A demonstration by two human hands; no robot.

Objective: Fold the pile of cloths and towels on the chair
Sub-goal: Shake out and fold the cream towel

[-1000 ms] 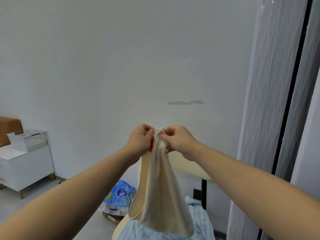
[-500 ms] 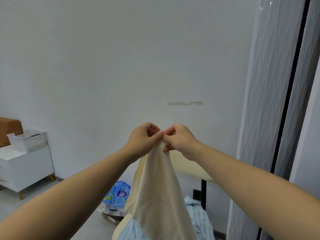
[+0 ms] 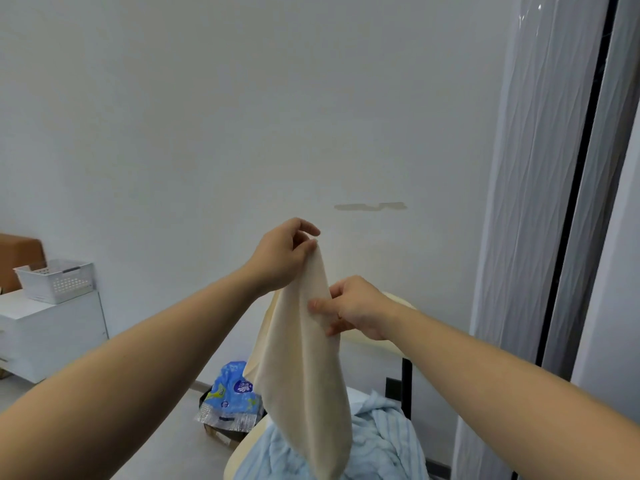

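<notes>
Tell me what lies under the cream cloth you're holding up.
Below the cream cloth, a pale blue striped cloth lies bunched on the chair. The hanging tail covers part of that pile, so anything else there cannot be seen.

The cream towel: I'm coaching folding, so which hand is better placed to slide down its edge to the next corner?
Probably the right hand: it pinches the towel at its edge, partway down, while the left hand holds the top corner up.
</notes>
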